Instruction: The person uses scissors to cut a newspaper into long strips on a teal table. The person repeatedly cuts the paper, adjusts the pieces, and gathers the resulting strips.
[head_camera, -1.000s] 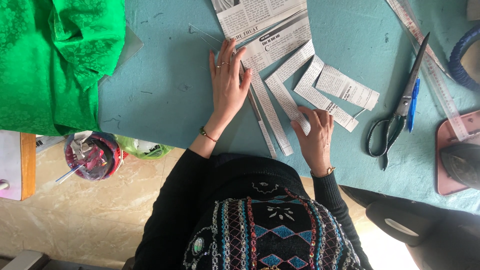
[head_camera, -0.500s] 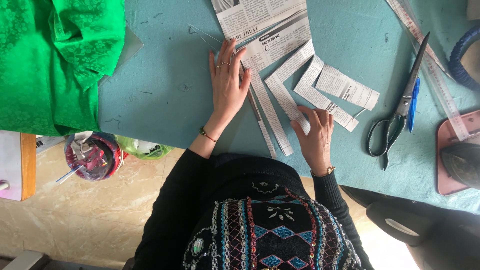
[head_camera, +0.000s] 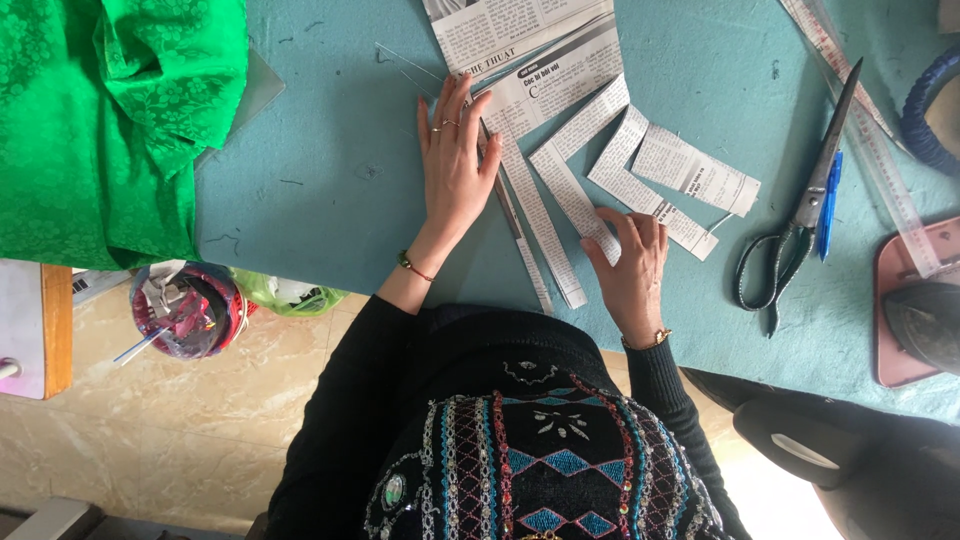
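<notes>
Newsprint strips (head_camera: 560, 190) lie under flat left hand (head_camera: 455, 165) and right hand (head_camera: 632, 265).

place: sewing workshop | signs: green fabric (head_camera: 110, 120), scissors (head_camera: 800, 220), iron (head_camera: 925, 325)

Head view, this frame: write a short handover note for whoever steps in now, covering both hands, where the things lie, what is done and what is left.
Left hand: flat, fingers spread, pressing a clear plastic ruler onto the printed newspaper sheet.
Right hand: palm down on the lower end of a long cut newspaper strip.
Nothing is gripped.
Done: several strips already lie cut on the teal felt table.
Left: the big sheet is still largely whole.
Nearby: black-handled scissors and blue pen lie untouched at right; green fabric at far left.
</notes>
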